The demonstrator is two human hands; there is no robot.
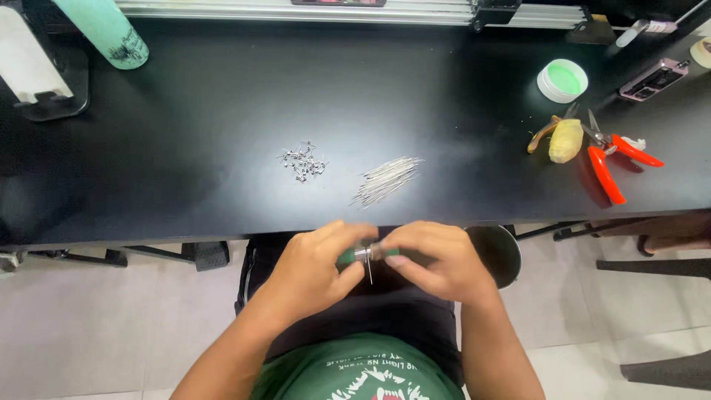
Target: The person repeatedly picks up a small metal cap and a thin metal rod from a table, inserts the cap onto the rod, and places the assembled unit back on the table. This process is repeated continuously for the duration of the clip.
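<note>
Fingers of both hands pinched a green tool [354, 255] | left hand [315, 267], right hand [437, 263] | pin [369, 271] pointed bodyward, below table's near edge [222, 230].

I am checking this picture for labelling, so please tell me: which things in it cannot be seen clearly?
All in the head view:
- Green tool: mostly covered by the left hand and right hand; its kind is unclear.
- Small metal parts: too small to tell their shape.
- Thin metal pins: too fine to count.
- Teal bottle: cut off by the top edge.
- Dark round container: partly hidden behind the right hand.
</note>
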